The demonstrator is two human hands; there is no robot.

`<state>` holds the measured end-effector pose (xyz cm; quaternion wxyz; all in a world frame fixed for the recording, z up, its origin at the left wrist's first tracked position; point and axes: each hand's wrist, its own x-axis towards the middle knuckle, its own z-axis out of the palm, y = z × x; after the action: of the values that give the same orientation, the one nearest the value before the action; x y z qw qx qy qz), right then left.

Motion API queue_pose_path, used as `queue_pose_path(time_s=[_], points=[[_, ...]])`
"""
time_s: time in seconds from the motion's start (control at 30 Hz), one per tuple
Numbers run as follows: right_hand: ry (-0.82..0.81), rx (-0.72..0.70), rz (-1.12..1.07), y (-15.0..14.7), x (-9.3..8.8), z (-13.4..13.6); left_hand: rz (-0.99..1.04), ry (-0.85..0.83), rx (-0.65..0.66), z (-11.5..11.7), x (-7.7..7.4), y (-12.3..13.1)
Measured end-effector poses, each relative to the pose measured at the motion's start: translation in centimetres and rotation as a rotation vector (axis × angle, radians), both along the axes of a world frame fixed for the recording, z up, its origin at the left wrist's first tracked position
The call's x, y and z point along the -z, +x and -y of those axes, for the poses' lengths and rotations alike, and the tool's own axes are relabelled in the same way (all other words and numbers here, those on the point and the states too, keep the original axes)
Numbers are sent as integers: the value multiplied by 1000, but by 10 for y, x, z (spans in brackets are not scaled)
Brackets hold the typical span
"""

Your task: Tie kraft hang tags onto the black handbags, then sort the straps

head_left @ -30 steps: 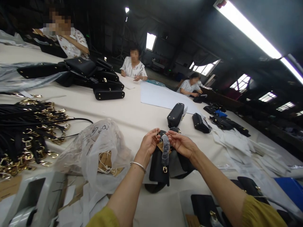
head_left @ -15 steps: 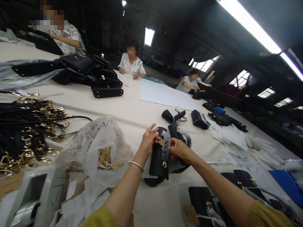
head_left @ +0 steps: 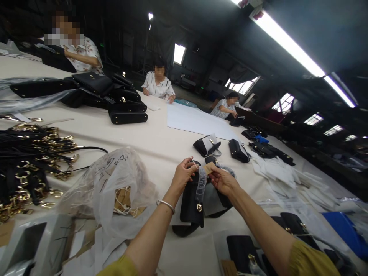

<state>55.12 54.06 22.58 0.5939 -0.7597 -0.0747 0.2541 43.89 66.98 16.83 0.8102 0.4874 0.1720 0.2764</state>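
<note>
A small black handbag [head_left: 189,203] stands on the table before me, its handle [head_left: 201,184] wrapped in clear plastic and a gold clasp on its front. At the top of that handle, my left hand [head_left: 184,173] is closed in a pinch on a thin white string [head_left: 193,160]. My right hand [head_left: 223,181] grips a brown cardboard tag [head_left: 208,168] between thumb and fingers, just right of the handle. Partly hidden behind my right hand is a second black handbag [head_left: 225,201], also with a wrapped handle.
To the left are a plastic bag [head_left: 100,184] of brown tags and a heap of black straps [head_left: 25,168] with gold clips. A pile of black handbags [head_left: 94,86] lies farther back. More handbags [head_left: 241,249] sit at lower right, near white sheets [head_left: 276,172]. Three people work across the table.
My right hand has brought the tag up and to the right of the wrapped handle, so more of it shows. The left hand stays near the handle's top. The whole view has shifted slightly.
</note>
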Motion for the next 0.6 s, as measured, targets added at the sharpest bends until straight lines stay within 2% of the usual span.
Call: queue_pose_path(time_s=[0.07,0.13,0.23,0.37,0.47,0.6], points=[[68,38,101,0,1,-11,-27,99,9,1,-2,3],[96,-2,217,-4,-1,-22,-29,156,21,2,-4,4],[27,-184,380,-13,-15,-39,-4,217,-43,1,-8,2],[-176,-423,544,-17,-41,-55,-40,304,-197,-6,-13,-5],[-283,-560,551,-14,-54,-58,-49,459,-210,-14,-14,-10],[-302,-733,352,-13,-61,-51,-117,744,-212,-18,-18,-14]])
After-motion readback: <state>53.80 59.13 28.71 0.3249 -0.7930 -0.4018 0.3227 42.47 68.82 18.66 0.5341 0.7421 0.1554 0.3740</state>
